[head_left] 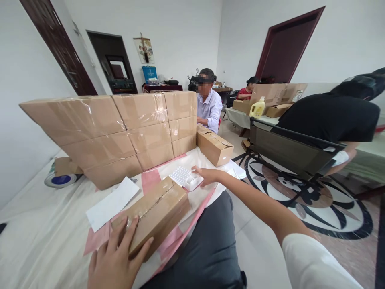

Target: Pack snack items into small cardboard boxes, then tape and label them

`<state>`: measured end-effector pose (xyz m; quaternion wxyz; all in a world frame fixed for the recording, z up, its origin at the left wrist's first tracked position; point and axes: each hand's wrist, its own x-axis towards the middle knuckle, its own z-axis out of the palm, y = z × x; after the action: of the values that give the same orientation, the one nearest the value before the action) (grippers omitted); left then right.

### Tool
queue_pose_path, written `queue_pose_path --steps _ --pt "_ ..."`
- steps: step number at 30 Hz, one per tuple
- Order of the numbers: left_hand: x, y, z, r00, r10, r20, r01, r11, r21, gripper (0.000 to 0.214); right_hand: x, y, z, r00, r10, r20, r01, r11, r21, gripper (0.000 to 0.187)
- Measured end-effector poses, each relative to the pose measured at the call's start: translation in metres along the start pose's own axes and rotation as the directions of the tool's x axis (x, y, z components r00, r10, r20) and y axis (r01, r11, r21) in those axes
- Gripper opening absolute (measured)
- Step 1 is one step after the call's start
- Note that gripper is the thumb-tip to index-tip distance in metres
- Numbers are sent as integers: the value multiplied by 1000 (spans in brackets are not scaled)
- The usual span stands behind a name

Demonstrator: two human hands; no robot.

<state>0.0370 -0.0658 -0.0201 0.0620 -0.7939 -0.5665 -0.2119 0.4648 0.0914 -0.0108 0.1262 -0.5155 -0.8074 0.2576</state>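
A long closed cardboard box (164, 200) lies on the cloth-covered table in front of me, its top seam rough. My left hand (118, 251) rests on its near end, fingers spread over the top and thumb against the side. Beyond the box's far end, my right hand (207, 176) has its thumb and fingers closed at the edge of a small white object (193, 182) with a rounded part, whose kind I cannot make out. Touching that object is a white sheet with rows of small grey marks (179, 176). A blank white paper (112, 204) lies left of the box.
Stacked taped cartons (147, 132) form a wall along the table's back. Another cardboard box (215, 145) stands at the right edge, near papers (237, 169). A tape roll (61, 178) lies at left. Co-workers sit across and at right, one on a chair (294, 154).
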Motion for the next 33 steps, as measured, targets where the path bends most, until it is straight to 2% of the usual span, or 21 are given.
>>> queue_pose_path --steps 5,8,10,13,16,19,20,22,23,25,27,28,30,32,33 --pt "3 4 -4 1000 -4 6 3 998 63 52 -6 3 12 990 -34 -135 30 999 -33 62" --pt "1 5 -5 995 67 80 -80 981 176 43 -24 7 22 961 37 -274 -35 999 11 56" --pt "-1 3 -4 982 131 138 -162 956 244 38 -30 11 29 905 154 -397 -140 988 64 57" --pt "-2 -2 -2 969 182 170 -229 917 326 43 -16 17 29 764 375 -526 -332 926 179 60" --pt "3 -12 0 959 224 177 -275 891 363 49 18 18 16 637 535 -555 -451 842 295 55" --pt "10 -18 1 947 258 192 -310 889 337 49 44 8 -3 573 610 -548 -469 792 392 52" --pt "12 -17 0 951 242 191 -293 902 317 47 48 2 -8 563 612 -555 -448 791 417 49" --pt "16 -9 -3 980 130 154 -168 948 271 40 47 -13 -14 567 573 -592 -360 819 448 38" --pt "19 -3 -7 991 56 125 -86 964 253 39 43 -22 -15 587 530 -612 -290 844 452 32" --pt "26 10 -18 994 -82 73 63 970 236 44 29 -43 -12 655 416 -631 -133 885 446 21" --pt "37 24 -35 987 -154 36 143 967 210 49 9 -67 -6 728 256 -637 84 888 453 16" --pt "44 31 -45 986 -166 14 161 972 168 48 -1 -81 -3 746 157 -647 225 855 467 16" --pt "60 47 -66 986 -155 -66 155 988 -7 43 -23 -110 3 736 -32 -676 491 713 501 19" --pt "79 65 -83 985 -103 -140 64 963 -262 41 -42 -139 7 711 -160 -685 633 569 524 19" --pt "88 75 -90 985 -79 -156 10 916 -401 44 -50 -152 8 712 -200 -673 653 540 531 16"
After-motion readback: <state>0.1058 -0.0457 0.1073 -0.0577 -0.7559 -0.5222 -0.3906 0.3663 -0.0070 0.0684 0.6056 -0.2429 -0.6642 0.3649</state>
